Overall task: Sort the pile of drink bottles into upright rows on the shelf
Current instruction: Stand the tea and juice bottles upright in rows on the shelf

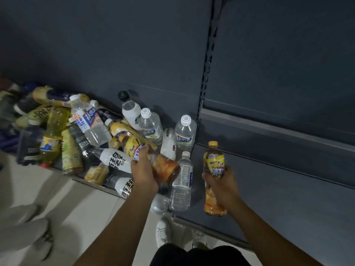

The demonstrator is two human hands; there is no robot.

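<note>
A pile of drink bottles (80,135) lies jumbled on the left bay of the low grey shelf (269,189). My left hand (143,169) grips a yellow-labelled iced tea bottle (163,166), tilted with its cap to the upper left over the pile. My right hand (223,185) holds a second iced tea bottle (213,158) nearly upright, yellow cap up, above the bare right bay. Two clear water bottles (185,132) and a white bottle with a black cap (130,110) stand upright at the back of the left bay.
A slotted upright post (206,73) divides the two bays. The dark back panel (115,45) rises behind. My white shoes (163,233) stand on the pale tiled floor (86,208). Another person's grey-trousered leg (23,223) is at the left.
</note>
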